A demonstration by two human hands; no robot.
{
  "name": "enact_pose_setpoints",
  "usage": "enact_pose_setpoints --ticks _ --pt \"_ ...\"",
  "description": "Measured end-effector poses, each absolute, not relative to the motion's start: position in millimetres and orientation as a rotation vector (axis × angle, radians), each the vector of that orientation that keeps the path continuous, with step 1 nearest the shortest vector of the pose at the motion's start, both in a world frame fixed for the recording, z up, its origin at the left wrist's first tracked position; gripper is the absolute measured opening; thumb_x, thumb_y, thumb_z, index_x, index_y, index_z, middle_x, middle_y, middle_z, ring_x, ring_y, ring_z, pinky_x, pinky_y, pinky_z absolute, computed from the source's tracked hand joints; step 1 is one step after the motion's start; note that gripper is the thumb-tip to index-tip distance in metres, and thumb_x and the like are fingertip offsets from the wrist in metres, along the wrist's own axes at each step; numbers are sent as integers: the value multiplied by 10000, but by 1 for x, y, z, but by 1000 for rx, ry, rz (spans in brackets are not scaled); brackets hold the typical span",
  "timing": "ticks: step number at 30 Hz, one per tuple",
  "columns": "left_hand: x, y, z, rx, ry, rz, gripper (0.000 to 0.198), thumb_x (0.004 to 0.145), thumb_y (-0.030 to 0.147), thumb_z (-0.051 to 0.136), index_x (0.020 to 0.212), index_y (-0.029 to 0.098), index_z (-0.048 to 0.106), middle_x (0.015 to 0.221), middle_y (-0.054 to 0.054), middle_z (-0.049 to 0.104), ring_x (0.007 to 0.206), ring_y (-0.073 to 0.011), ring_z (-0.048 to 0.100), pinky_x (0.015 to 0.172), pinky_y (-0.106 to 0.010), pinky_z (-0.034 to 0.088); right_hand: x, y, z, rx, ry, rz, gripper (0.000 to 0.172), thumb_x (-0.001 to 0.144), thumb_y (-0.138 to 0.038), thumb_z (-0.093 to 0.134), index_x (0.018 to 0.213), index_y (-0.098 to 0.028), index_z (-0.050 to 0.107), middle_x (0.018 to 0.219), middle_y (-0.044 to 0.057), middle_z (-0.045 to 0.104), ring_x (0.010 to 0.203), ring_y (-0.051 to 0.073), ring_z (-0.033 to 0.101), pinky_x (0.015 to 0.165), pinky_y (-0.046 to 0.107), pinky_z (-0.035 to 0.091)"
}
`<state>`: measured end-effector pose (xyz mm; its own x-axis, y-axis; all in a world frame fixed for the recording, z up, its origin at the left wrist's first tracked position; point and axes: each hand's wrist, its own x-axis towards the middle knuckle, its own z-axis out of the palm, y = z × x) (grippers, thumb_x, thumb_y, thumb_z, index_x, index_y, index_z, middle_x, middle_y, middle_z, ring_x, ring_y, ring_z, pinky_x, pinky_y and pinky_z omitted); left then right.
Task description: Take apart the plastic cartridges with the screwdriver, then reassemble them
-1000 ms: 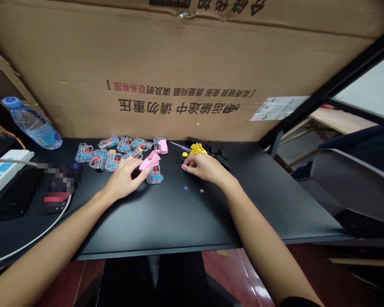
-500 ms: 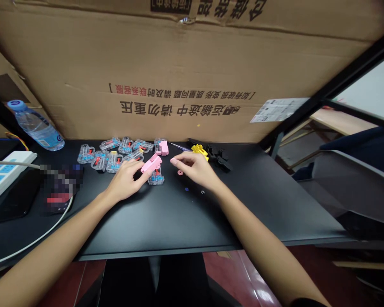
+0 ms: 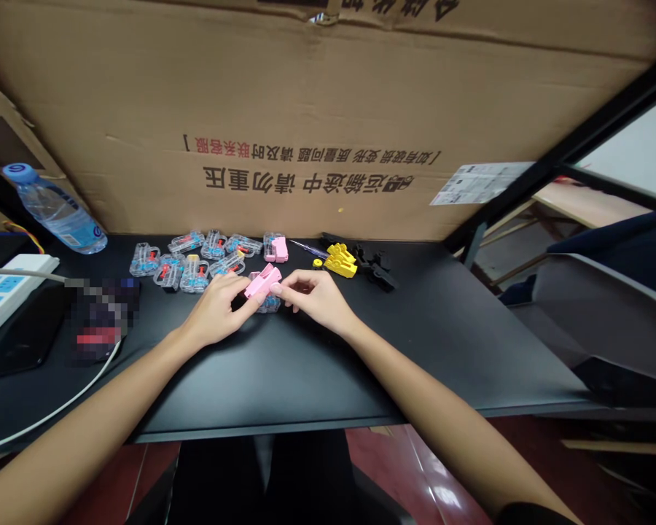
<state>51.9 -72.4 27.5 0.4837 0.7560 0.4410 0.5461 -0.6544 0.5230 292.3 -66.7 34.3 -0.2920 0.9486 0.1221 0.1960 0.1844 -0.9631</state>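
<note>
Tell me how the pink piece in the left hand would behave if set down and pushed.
The pink piece is probably light for its size, since it looks like hollow plastic. It seems stiff: no bend shows in the left hand's grip. Its straight, boxy sides suggest sliding rather than rolling.

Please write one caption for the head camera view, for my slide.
Above the black table, the left hand holds a pink piece, the right hand at its edge.
</note>
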Motion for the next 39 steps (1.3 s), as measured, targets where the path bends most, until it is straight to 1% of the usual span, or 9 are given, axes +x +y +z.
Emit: enact_pose_setpoints --ticks 6,12,15,17,20,23,28,33,39 --pt "53 -74 31 2409 1086 955 382 1101 447 521 861 201 687 849 -52 728 806 -226 611 823 -384 441 289 -68 37 -1042 -1592 1254 499 805 -632 884 969 -173 777 807 30 744 586 124 605 541 275 545" --pt "54 -75 32 2411 1060 945 369 1099 430 511 837 211 651 772 -31 674 763 -218 584 810 -380 443 289 -72 40 -1029 -1621 1279 488 850 -651 839 933 -178 754 698 -4 674 530 111 543 509 262 477" --pt "53 -74 31 2418 1057 922 374 1101 434 506 835 213 646 763 -30 671 765 -221 597 817 -384 450 287 -74 38 -994 -1624 1286 476 844 -641 849 893 -183 731 684 -14 655 536 107 538 544 267 491" --pt "53 -74 29 2402 1061 921 348 1099 437 518 890 209 677 852 -47 733 822 -232 645 859 -394 469 286 -73 38 -975 -1639 1274 476 845 -642 848 879 -184 722 687 -15 653 552 109 544 562 271 497" --pt "53 -73 28 2349 1066 968 278 1087 437 569 1101 208 726 1110 -71 802 996 -251 717 959 -401 495 293 -70 44 -972 -1711 1238 486 848 -658 840 909 -187 735 722 1 681 592 125 574 566 274 496" --pt "51 -72 29 2337 1106 1007 304 1084 448 602 1252 227 726 1163 -61 804 1034 -246 724 977 -397 506 314 -62 56 -1027 -1718 1132 487 885 -678 794 979 -202 746 812 30 733 622 144 619 551 279 493" --pt "44 -66 32 2375 1111 1093 277 1068 383 654 1299 261 746 1254 -63 806 1157 -260 729 1058 -441 504 360 -43 66 -1277 -1888 680 389 932 -579 766 875 -194 771 779 48 735 677 171 608 630 312 477" --pt "39 -63 28 2441 1070 1109 306 1050 268 655 1334 300 762 1314 -67 809 1231 -273 736 1094 -485 501 371 -32 43 -1410 -2195 778 327 838 -497 875 929 -191 805 790 35 762 653 159 627 616 290 450" --pt "39 -62 26 2492 1033 1098 297 1060 271 658 1329 311 778 1317 -68 810 1207 -268 750 1044 -465 506 362 -29 29 -1379 -2231 873 263 857 -418 863 833 -187 739 754 31 738 663 161 638 621 281 472"
